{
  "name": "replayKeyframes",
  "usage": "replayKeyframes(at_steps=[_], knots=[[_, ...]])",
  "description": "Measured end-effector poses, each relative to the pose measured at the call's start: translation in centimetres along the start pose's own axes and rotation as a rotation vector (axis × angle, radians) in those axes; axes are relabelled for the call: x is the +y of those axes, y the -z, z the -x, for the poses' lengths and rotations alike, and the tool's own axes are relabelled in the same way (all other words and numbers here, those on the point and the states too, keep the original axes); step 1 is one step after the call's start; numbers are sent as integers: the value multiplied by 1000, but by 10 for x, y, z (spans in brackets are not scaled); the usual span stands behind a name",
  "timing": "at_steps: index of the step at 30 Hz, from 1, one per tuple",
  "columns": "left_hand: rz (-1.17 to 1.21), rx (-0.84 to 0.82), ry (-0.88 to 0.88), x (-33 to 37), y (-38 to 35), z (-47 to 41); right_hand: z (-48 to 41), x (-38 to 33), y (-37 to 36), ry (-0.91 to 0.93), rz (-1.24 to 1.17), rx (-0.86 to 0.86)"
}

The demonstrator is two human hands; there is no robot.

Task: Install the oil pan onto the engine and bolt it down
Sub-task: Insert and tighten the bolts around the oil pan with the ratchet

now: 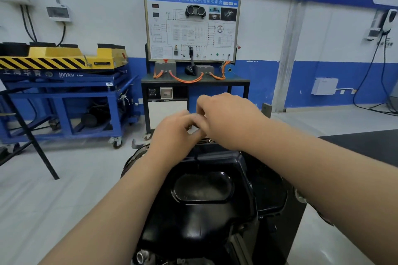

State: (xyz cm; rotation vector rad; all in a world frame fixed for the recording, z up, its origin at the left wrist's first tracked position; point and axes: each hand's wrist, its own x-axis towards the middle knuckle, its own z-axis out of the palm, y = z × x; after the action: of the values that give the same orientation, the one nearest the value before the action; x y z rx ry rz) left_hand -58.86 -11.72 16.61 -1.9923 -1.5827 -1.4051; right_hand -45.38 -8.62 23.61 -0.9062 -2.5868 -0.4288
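A person is bending over a black oil pan that is sitting on the engine, sump side up, with both bare forearms lying along it toward its far end. The pan's long axis is running straight away from the camera. The stretch of its rim that matters is therefore the far edge, directly under and just beyond the fingertips.

The left hand is hovering over the far left corner of the pan with its back to the camera and its fingers curled inward. The right hand is arching over from the pan's right side, knuckles up, fingers bent down to meet the left. The two hands are touching just above the pan's far edge, the right sitting slightly further out than the left. Whether either is pinching a bolt is impossible to tell, because the fingertips are blurred and covering one another.

A small bright ring is showing on the far rim, just beneath the right hand. It is probably a bolt hole, and the right hand is the nearer of the two. By the look of it, seating is done and hand-starting a fastener at this end is the step under way.
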Motion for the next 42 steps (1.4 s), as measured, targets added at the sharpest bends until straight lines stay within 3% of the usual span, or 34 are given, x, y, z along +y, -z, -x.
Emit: replayKeyframes(at_steps=[4, 8, 10, 12, 14, 17, 19, 21, 24, 25, 28, 32, 34, 38, 42], knots=[[-127, -11, -97, 1, 2, 4, 8, 7, 21, 16, -219, -161], [-262, -51, -135, 3, -2, 4, 11, 12, 42, 67, 225, -134], [-251, -48, -142, 4, -3, 4, 9, 9, 43, 229, 411, -74], [-261, -59, -130, 1, -3, 5, 5, 11, 42, 389, 446, -13], [-285, -22, -111, -1, -5, 6, 5, 14, 43, 343, 367, 38], [-288, 97, -29, 2, -7, 0, 11, 9, 32, 86, 205, 87], [-267, 96, -42, 2, -6, -1, 12, 4, 24, 27, 166, 89], [-231, 36, -66, -2, -4, 1, 10, 4, 25, 153, 243, 93], [-213, -9, -112, -5, -4, 5, 3, 19, 36, 547, 429, 134], [-238, -11, -114, -4, -7, 6, 1, 24, 39, 597, 468, 132], [-269, 60, -93, -1, -8, 4, 4, 19, 40, 473, 413, 107], [-178, 175, -76, 6, -8, 1, 11, 8, 25, 128, 200, 92], [-53, 164, -18, 1, -6, 0, 9, 11, 28, 171, 255, 96], [92, 4, 53, -9, -7, 1, -3, 26, 41, 560, 438, 108], [-12, 48, 44, -6, -12, -1, 0, 22, 44, 464, 412, 96]])
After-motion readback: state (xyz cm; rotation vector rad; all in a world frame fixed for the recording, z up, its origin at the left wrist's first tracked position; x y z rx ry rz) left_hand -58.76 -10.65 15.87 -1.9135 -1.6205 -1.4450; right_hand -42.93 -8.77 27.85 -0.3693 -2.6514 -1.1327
